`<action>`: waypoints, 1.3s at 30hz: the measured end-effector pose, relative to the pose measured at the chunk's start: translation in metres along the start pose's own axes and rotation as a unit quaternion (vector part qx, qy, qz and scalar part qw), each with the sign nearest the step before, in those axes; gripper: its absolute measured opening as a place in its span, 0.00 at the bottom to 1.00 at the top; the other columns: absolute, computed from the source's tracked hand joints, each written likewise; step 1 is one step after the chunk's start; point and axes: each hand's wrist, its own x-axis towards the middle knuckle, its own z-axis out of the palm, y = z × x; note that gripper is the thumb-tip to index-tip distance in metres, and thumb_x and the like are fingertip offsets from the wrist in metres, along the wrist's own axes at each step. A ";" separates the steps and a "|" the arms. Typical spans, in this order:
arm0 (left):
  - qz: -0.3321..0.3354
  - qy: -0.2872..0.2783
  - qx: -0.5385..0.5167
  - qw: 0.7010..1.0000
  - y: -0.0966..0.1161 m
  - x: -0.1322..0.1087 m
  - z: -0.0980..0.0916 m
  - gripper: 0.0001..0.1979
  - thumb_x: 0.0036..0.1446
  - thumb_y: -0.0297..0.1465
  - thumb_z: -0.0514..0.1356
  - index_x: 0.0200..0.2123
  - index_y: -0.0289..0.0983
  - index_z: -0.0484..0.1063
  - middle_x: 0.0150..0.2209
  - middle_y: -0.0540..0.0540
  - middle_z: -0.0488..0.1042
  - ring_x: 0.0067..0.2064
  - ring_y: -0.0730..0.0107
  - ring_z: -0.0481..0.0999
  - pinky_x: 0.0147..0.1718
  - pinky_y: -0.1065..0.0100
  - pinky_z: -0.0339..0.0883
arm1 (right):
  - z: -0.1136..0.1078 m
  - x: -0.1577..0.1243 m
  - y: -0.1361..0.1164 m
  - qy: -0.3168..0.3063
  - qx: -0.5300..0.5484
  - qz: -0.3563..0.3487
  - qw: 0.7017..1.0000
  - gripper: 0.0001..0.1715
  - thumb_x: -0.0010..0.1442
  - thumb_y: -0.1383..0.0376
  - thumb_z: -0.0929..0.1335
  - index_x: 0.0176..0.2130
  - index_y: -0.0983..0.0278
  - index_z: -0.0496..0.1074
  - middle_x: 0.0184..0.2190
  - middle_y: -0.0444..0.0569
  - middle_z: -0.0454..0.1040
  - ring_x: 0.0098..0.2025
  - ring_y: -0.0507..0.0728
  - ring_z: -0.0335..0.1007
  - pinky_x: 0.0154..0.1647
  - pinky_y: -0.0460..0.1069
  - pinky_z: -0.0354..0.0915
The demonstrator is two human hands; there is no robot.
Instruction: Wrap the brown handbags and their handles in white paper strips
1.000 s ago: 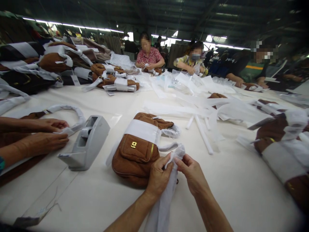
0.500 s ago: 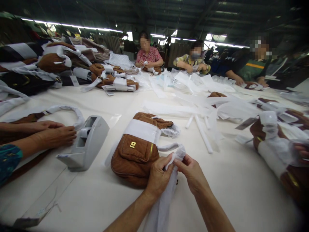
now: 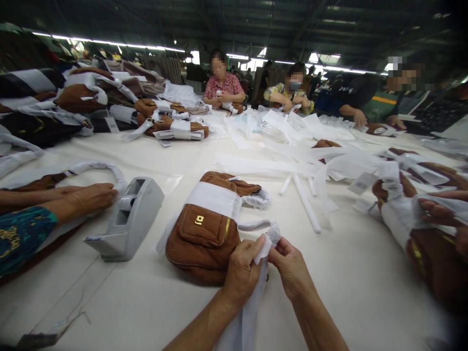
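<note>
A brown corduroy bag (image 3: 201, 239) lies on the table in front of me, a white paper band (image 3: 214, 199) around its middle and a gold emblem on its front pocket. Its strap (image 3: 258, 224) loops out at the right, wrapped in white tissue paper (image 3: 252, 307) whose loose length hangs down toward me. My left hand (image 3: 243, 268) is closed on the tissue paper beside the bag's lower right corner. Close by, my right hand (image 3: 290, 265) pinches the wrapped strap between thumb and fingers. The fingertips of both hands are partly hidden by the paper.
A grey tape dispenser (image 3: 127, 219) stands left of the bag, beside a co-worker's hands (image 3: 95, 195). White paper rolls (image 3: 305, 204) and loose sheets lie beyond. Wrapped bags (image 3: 179, 129) are piled at the back left. At right, another person's hand (image 3: 435, 212) handles a bag.
My left hand has shifted slightly, and a white paper flap now stands up above its fingers. The co-worker's hand at left has moved along the strap; the bag at right has shifted.
</note>
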 end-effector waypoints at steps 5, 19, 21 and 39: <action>0.006 -0.013 0.083 0.996 0.006 -0.001 -0.001 0.20 0.60 0.28 0.50 0.56 0.38 0.61 0.36 0.43 0.69 0.38 0.66 0.69 0.38 0.65 0.65 | -0.005 -0.006 0.001 0.004 0.035 0.024 0.999 0.26 0.44 0.60 0.73 0.43 0.66 0.70 0.35 0.49 0.75 0.35 0.55 0.69 0.37 0.49 0.65; 0.014 -0.049 0.350 0.935 0.012 -0.006 -0.004 0.21 0.60 0.29 0.49 0.57 0.35 0.55 0.34 0.43 0.67 0.33 0.63 0.68 0.32 0.62 0.65 | 0.006 -0.017 -0.003 0.071 0.007 0.014 0.997 0.44 0.44 0.56 0.74 0.56 0.65 0.58 0.30 0.45 0.74 0.33 0.54 0.69 0.35 0.49 0.69; 0.011 -0.055 0.365 0.929 0.014 -0.006 -0.003 0.21 0.60 0.30 0.50 0.57 0.34 0.56 0.33 0.43 0.66 0.33 0.62 0.68 0.32 0.61 0.65 | 0.007 -0.019 0.000 0.080 -0.022 0.001 0.997 0.47 0.44 0.57 0.74 0.58 0.64 0.55 0.28 0.42 0.73 0.31 0.53 0.69 0.34 0.48 0.69; -0.198 -0.108 -0.139 0.964 0.019 0.006 -0.033 0.21 0.57 0.40 0.54 0.49 0.33 0.68 0.36 0.46 0.74 0.32 0.67 0.72 0.29 0.71 0.65 | 0.008 -0.024 0.001 0.064 -0.040 -0.045 0.996 0.46 0.48 0.56 0.72 0.60 0.62 0.53 0.29 0.43 0.74 0.31 0.53 0.69 0.35 0.50 0.70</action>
